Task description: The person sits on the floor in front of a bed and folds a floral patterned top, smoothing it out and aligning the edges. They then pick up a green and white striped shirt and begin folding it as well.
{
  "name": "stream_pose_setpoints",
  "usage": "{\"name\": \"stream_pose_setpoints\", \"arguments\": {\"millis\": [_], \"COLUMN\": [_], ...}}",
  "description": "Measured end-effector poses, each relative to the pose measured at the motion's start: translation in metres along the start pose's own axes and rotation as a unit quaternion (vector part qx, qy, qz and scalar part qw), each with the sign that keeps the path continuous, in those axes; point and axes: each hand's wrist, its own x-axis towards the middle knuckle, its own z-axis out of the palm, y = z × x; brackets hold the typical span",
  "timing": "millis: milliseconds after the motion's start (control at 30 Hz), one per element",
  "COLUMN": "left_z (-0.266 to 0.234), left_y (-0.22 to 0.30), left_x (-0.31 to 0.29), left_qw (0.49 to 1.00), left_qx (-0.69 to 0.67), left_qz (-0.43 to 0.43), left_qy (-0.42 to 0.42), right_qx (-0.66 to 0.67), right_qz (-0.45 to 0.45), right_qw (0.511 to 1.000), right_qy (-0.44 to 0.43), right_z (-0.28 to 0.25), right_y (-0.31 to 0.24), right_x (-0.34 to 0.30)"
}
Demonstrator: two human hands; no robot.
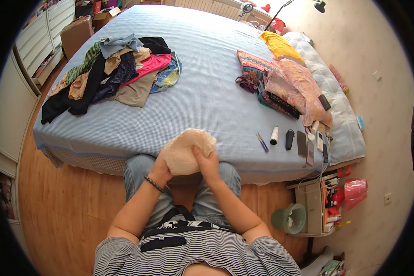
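A cream-coloured folded cloth [187, 146], bunched into a rounded bundle, is held up in front of my knees at the bed's near edge. From the left, my left hand [161, 168] grips its lower side, with most of the fingers hidden behind the fabric. My right hand [207, 164] closes on the other side, its thumb pressed on the front of the cloth. A dark beaded bracelet [154, 183] circles my left wrist. Whether the bundle touches the bedspread cannot be made out.
Mixed clothes [119, 69] lie heaped on the blue checked bedspread [202, 69] at left. Folded patterned fabrics [276, 85] and a pink pillow [303, 87] are at right. Nearer lie a pen [262, 142], a white cylinder [274, 135] and phones [301, 143]. A green bin [290, 218] stands on the floor.
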Motion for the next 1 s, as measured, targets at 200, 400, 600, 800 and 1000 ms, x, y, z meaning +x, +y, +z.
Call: {"name": "stream_pose_setpoints", "arguments": {"millis": [200,400,600,800,1000], "left_z": [-0.010,0.028,-0.024,-0.033,-0.018], "left_y": [0.005,0.063,0.155,0.280,0.437], "left_x": [0.016,0.049,0.078,0.126,0.178], "left_qw": [0.992,0.913,0.771,0.437,0.150], "left_qx": [0.092,0.409,0.603,0.763,0.811], "left_qz": [-0.079,-0.005,0.166,0.433,0.416], "left_qy": [-0.039,0.001,0.118,0.199,0.382], "right_qx": [0.242,0.316,0.112,-0.499,-0.438], "right_qz": [0.106,0.082,-0.184,-0.035,-0.343], "right_qw": [0.963,0.936,0.972,0.753,0.755], "right_qy": [-0.055,-0.130,0.099,0.428,0.345], "right_z": [-0.002,-0.060,-0.216,-0.277,-0.186], "right_y": [0.004,0.003,-0.058,-0.004,-0.023], "right_x": [0.019,0.131,0.279,0.311,0.226]}}
